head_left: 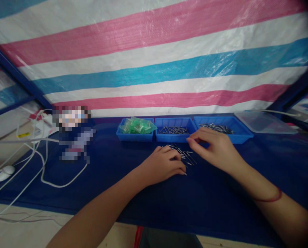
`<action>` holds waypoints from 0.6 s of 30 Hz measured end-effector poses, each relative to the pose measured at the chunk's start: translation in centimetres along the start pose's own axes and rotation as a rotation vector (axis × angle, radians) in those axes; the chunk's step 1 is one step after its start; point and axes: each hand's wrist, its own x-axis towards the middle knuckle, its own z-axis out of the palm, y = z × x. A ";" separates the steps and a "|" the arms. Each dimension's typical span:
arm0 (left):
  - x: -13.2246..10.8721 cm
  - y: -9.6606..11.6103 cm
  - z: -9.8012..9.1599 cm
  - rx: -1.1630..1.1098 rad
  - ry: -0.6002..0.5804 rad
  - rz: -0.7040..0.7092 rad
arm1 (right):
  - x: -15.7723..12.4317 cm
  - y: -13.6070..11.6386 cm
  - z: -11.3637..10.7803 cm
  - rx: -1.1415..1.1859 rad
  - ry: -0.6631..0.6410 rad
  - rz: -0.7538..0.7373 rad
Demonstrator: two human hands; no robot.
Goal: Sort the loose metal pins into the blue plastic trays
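Note:
A loose pile of thin metal pins lies on the dark blue tabletop. My left hand rests at the pile's left side with its fingers curled down. A small pale tip shows by its thumb, too small to name. Above the right side of the pile is my right hand, thumb and forefinger pinched together; whatever they hold is too small to see. Behind the hands, a middle blue tray and a right blue tray contain more metal pieces.
The left blue tray holds a green plastic bag of small parts. A clear plastic lid lies at the back right. White cables loop across the left side. A striped sheet hangs behind the table.

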 end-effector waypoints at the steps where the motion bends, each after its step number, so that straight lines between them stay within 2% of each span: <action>1: 0.0 -0.1 0.0 -0.006 0.044 -0.030 | -0.1 -0.5 0.3 0.058 -0.074 -0.012; 4: 0.0 -0.7 -0.1 -0.076 0.162 -0.111 | -0.3 -1.5 1.0 0.165 -0.214 -0.006; 11: 0.1 -1.4 -0.1 -0.428 0.377 -0.267 | -0.5 -1.8 2.1 0.379 -0.275 0.165; 14: 0.2 -1.2 0.0 -0.561 0.439 -0.348 | -0.6 -1.9 2.2 0.431 -0.308 0.207; 18: 0.4 -1.3 0.5 -0.810 0.505 -0.416 | -0.7 -2.1 2.5 0.529 -0.282 0.264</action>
